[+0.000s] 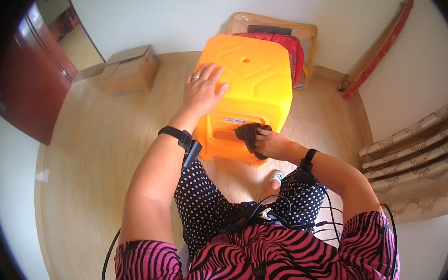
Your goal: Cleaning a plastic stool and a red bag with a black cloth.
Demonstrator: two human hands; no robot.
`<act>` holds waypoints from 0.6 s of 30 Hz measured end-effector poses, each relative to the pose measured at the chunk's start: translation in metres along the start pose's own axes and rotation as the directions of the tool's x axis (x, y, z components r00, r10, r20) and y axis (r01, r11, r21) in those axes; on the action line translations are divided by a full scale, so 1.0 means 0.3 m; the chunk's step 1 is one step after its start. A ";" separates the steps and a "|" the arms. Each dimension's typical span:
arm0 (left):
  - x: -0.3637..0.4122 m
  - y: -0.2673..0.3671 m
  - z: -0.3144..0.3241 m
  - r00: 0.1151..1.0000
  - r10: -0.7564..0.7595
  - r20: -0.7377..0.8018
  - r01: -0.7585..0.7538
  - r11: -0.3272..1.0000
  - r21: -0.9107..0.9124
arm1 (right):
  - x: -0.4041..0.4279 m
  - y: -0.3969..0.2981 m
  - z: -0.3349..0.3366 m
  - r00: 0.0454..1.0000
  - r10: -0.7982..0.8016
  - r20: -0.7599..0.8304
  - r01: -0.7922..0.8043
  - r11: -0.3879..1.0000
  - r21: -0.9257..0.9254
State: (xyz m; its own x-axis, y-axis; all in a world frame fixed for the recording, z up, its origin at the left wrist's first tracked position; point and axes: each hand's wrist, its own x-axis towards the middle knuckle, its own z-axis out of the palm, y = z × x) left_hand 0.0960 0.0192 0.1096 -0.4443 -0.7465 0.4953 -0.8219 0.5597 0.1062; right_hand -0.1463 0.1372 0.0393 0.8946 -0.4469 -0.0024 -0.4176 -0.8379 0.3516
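Upright on the floor in front of me stands a yellow plastic stool (252, 78), its top embossed and pierced by a small round hole. My left hand (203, 89) rests on the left edge of that top, palm down with the fingers spread. A dark cloth (250, 136) is bunched in my right hand (272, 146), which presses it against the near side, at the right part of an opening there. A small printed label (236, 121) sits along the upper edge of this side panel. The cloth hides part of the opening.
A cardboard box (129, 70) stands by the far wall, left of the stool. Behind the stool, a clear bag (306, 54) with a red item leans on the wall. A long red-edged carton (378, 49) leans at right, near a patterned curtain (419, 164). Black cables (328, 210) hang by my lap.
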 end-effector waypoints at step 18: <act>-0.024 -0.006 0.015 0.998 -0.028 0.062 0.030 0.999 -0.036 | -0.152 0.095 -0.177 0.430 0.795 0.429 -0.718 0.013 0.696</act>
State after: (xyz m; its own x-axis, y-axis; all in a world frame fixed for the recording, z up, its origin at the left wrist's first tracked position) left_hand 0.0991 0.0219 0.1018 -0.4427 -0.7826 0.4376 -0.8216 0.5495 0.1516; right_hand -0.1906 0.1503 0.0992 -0.0158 -0.9923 -0.1229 -0.7588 0.0920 -0.6448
